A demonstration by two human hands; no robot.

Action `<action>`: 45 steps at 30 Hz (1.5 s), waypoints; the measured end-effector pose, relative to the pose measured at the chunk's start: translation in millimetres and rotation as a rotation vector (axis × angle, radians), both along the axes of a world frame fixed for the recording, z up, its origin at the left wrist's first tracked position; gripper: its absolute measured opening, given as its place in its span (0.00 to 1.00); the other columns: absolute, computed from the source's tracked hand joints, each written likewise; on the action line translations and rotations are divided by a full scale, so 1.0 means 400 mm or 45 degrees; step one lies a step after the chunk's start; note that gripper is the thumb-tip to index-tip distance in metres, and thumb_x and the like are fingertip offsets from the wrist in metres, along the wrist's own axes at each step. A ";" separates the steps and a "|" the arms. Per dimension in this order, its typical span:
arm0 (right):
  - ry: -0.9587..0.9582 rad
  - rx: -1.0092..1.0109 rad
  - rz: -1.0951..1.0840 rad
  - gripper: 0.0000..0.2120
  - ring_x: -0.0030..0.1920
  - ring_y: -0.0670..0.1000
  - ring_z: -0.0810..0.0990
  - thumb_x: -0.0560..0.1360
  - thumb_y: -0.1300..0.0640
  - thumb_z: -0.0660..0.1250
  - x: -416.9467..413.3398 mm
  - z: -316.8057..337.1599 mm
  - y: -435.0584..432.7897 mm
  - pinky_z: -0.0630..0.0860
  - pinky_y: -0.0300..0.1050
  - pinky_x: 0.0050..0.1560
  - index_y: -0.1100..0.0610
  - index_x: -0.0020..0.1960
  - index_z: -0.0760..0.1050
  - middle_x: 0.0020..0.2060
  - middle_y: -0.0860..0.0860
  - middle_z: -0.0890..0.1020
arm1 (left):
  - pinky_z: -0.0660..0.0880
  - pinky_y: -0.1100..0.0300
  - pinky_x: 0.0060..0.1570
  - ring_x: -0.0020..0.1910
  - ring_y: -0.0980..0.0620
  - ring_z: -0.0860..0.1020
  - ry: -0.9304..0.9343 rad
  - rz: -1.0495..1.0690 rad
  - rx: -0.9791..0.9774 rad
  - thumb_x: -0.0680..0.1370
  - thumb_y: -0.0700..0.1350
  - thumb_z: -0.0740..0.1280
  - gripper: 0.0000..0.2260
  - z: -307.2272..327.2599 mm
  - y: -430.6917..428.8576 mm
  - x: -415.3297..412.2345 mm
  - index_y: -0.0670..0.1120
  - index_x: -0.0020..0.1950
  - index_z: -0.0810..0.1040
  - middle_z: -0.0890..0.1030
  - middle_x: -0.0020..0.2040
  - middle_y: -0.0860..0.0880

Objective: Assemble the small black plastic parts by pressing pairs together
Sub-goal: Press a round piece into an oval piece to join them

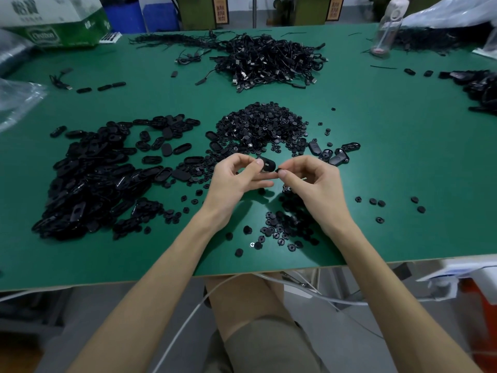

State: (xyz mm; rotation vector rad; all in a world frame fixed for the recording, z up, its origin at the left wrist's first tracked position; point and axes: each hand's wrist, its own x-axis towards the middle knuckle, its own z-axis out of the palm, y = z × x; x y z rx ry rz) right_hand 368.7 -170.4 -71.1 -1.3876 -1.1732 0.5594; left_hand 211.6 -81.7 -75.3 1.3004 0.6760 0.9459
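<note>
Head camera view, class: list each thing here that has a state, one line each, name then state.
Left hand: shut on the oval black plastic shell.
Right hand: shut on the small round black plastic button, beside the shell, not yet pressed in.
Clear plastic water bottle: upright, capped.
Heap of black cables: tangled, loose.
Green-and-white cardboard box: closed, as far as visible.

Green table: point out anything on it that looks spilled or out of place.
Nothing looks damaged. Loose round black parts are scattered near the green table's front edge, away from the main pile, with a few strays off to the right. A clear bottle stands among the cables.
</note>
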 end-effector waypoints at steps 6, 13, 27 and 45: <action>0.040 0.023 -0.016 0.03 0.40 0.47 0.82 0.76 0.63 0.75 -0.001 -0.001 0.002 0.80 0.45 0.46 0.58 0.49 0.83 0.41 0.49 0.86 | 0.84 0.51 0.50 0.51 0.40 0.86 0.042 -0.070 0.060 0.82 0.37 0.70 0.04 0.000 -0.001 -0.003 0.36 0.52 0.78 0.85 0.48 0.38; 0.063 0.009 -0.052 0.03 0.42 0.52 0.85 0.75 0.63 0.76 0.001 -0.005 0.005 0.82 0.47 0.47 0.58 0.48 0.83 0.41 0.51 0.87 | 0.82 0.55 0.52 0.49 0.44 0.87 0.148 -0.123 0.137 0.80 0.38 0.72 0.06 -0.001 -0.001 -0.006 0.36 0.52 0.79 0.87 0.49 0.41; 0.051 -0.019 -0.077 0.03 0.43 0.61 0.85 0.75 0.61 0.77 -0.002 -0.004 0.001 0.81 0.62 0.49 0.56 0.46 0.83 0.39 0.54 0.87 | 0.81 0.62 0.49 0.45 0.47 0.87 0.184 -0.104 0.206 0.78 0.37 0.74 0.07 -0.001 -0.003 -0.007 0.34 0.52 0.80 0.88 0.47 0.43; -0.567 0.061 -0.121 0.11 0.43 0.45 0.77 0.79 0.65 0.70 -0.026 -0.003 0.003 0.71 0.29 0.46 0.56 0.60 0.85 0.46 0.51 0.80 | 0.82 0.58 0.51 0.48 0.44 0.87 0.089 -0.040 0.150 0.80 0.32 0.70 0.10 0.002 -0.002 -0.006 0.35 0.61 0.80 0.86 0.50 0.39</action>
